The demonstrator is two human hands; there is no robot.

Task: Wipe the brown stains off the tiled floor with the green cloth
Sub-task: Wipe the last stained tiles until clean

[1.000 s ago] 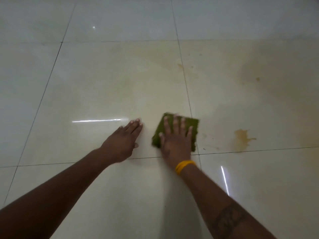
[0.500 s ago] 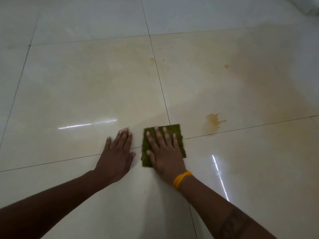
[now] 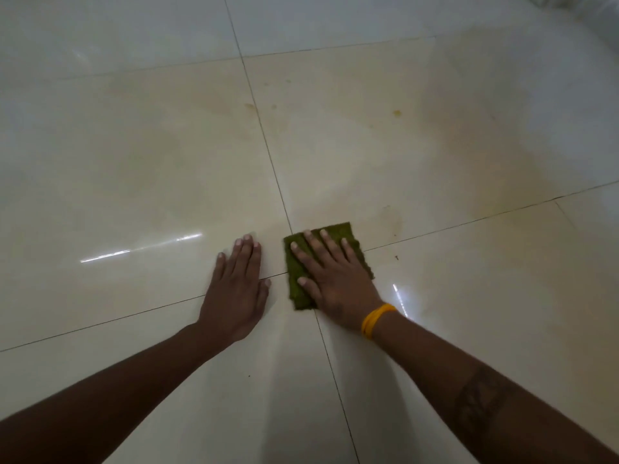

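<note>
Mostly hidden green cloth (image 3: 338, 231) under flat right hand (image 3: 335, 279); faint stain (image 3: 393, 221) beside

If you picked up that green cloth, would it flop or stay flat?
The green cloth would probably flop: it looks thin, with wavy edges. It likely slides easily, since the tiled floor is glossy. It seems light under the right hand.

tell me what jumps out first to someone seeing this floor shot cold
The green cloth at the tile joint crossing, pressed flat under the right hand, which wears a yellow wristband. The left hand rests flat on the tiled floor beside it. A faint brown smear lies just right of the cloth.
</note>
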